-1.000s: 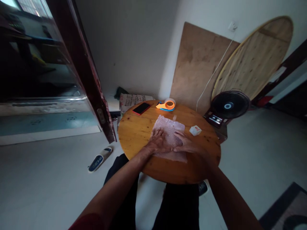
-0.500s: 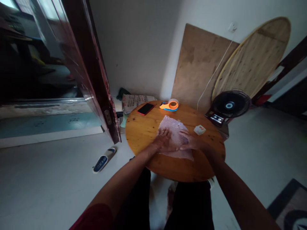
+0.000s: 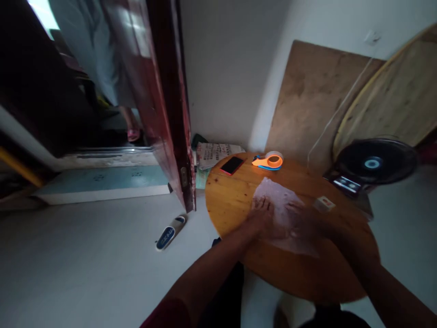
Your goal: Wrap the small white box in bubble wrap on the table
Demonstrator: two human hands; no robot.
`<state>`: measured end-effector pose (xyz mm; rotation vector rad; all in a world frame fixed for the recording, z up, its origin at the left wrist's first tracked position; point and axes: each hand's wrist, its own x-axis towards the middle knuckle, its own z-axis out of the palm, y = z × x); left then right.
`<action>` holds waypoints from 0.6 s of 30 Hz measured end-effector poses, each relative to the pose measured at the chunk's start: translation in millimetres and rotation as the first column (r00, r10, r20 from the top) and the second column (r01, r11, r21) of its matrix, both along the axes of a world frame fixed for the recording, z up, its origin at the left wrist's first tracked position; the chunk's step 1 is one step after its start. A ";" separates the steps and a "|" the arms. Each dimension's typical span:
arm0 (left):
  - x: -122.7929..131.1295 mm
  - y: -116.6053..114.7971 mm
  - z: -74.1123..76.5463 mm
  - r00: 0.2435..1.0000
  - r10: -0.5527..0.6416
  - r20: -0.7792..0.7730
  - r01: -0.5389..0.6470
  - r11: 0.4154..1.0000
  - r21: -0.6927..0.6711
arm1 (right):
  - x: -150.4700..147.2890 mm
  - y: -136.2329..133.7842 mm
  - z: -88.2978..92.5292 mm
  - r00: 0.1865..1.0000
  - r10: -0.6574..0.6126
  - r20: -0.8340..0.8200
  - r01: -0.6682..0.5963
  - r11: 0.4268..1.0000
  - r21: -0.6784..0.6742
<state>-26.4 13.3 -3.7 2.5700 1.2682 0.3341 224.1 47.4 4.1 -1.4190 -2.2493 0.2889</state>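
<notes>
A pinkish sheet of bubble wrap (image 3: 277, 191) lies on the round wooden table (image 3: 227, 196). My left hand (image 3: 262, 216) rests flat on its left part with the fingers stretched out. On the right part of the wrap is my right hand (image 3: 303, 221), blurred, its fingers seemingly extended over the sheet. Whether anything lies beneath the wrap or the palms cannot be made out. Behind the wrap sits an orange and blue tape dispenser (image 3: 269, 161) with a roll of tape. A small white box (image 3: 324, 204) with a red mark stands to the right of my right hand.
A red-edged phone (image 3: 232, 165) lies at the table's back left. Close by on the right stands a black round fan (image 3: 372, 163). A slipper (image 3: 170, 233) is on the floor, left of the table. Beyond the open door (image 3: 170, 114), a person's leg (image 3: 128, 117) shows.
The view has swung left, so the table appears farther right and lower. A person has come into sight through the doorway. Both hands remain on the bubble wrap; the right is now blurred.
</notes>
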 end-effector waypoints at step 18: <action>23.5 -10.2 17.1 0.999 -0.006 -0.032 0.005 0.999 -0.034 | -2.8 -11.8 -0.9 0.987 0.149 0.062 -0.131 0.963 -0.235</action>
